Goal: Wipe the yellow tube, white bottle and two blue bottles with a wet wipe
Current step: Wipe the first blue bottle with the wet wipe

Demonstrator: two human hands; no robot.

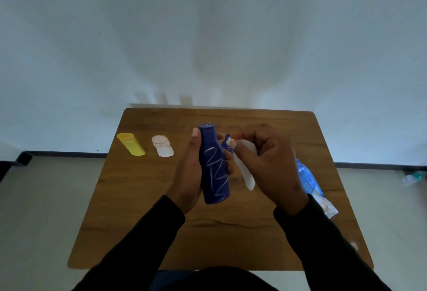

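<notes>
My left hand [188, 170] grips a dark blue bottle [214, 165] with white zigzag lines, held up over the middle of the wooden table [143, 209]. My right hand [268, 165] holds a white wet wipe [246, 170] just to the right of that bottle, its fingertips pinched near the bottle's neck. A second blue bottle [227, 144] shows only as a sliver behind the wipe. The yellow tube [131, 144] and the white bottle [162, 146] stand at the table's back left.
A blue pack of wet wipes [310, 182] lies at the table's right edge, partly behind my right wrist. A clear plastic bottle [413, 178] lies on the floor at the far right. A pale wall rises behind the table.
</notes>
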